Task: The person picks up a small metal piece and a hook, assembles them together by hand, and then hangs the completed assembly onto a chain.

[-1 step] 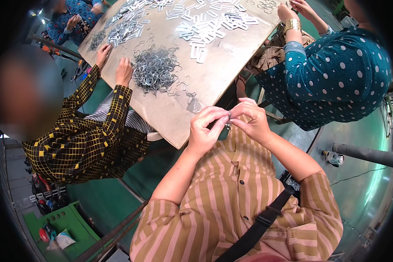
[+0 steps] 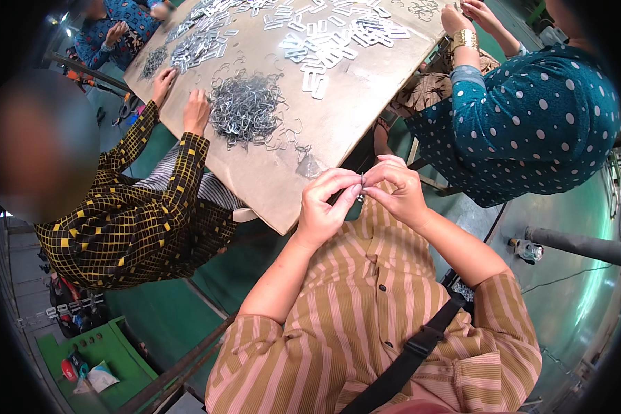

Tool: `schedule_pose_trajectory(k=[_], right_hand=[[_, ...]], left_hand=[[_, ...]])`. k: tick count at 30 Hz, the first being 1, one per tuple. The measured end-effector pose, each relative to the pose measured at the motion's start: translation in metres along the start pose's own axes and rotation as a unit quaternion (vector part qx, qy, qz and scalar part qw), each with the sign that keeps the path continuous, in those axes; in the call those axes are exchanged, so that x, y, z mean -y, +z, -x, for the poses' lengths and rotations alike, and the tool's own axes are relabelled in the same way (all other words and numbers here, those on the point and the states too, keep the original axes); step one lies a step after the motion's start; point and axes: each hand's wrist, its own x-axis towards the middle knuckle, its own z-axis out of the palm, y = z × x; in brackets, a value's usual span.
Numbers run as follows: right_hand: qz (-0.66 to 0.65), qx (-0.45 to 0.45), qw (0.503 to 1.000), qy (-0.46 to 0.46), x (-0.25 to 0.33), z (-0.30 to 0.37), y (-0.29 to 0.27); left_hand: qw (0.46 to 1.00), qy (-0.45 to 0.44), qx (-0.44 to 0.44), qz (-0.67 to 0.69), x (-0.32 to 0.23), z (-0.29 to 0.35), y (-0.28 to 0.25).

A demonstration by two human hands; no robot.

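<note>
My left hand [image 2: 326, 201] and my right hand [image 2: 398, 192] meet just off the near corner of the table, fingertips pinched together. Between them is a small shiny metal piece [image 2: 360, 198], mostly covered by my fingers, so its exact shape is hidden. Both hands are closed on it. Ahead and to the left, a heap of bent metal wire hooks [image 2: 245, 110] lies on the table, with single hooks scattered around its edge. A small clear plastic bag or scrap [image 2: 306, 164] rests near the corner, close to my left hand.
The brown-covered table [image 2: 269, 193] bears many silver oblong rings [image 2: 317, 48] farther back. At the left a co-worker in a yellow-checked sleeve [image 2: 186, 172] reaches onto it. Another in a dotted teal top [image 2: 524, 117] sits at the right. A green bench [image 2: 117, 352] stands lower left.
Hardly anything differs. My hands keep the same pinch in the same place; the view has shifted very slightly.
</note>
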Motion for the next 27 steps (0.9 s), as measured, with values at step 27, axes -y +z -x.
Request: schedule_pose_trajectory(k=[27], right_hand=[[0.376,-0.005,0.924,0.064,-0.157,-0.163,0.075]], left_hand=[[0.993,-0.117,0.031,-0.008,0.043,0.017,0.000]])
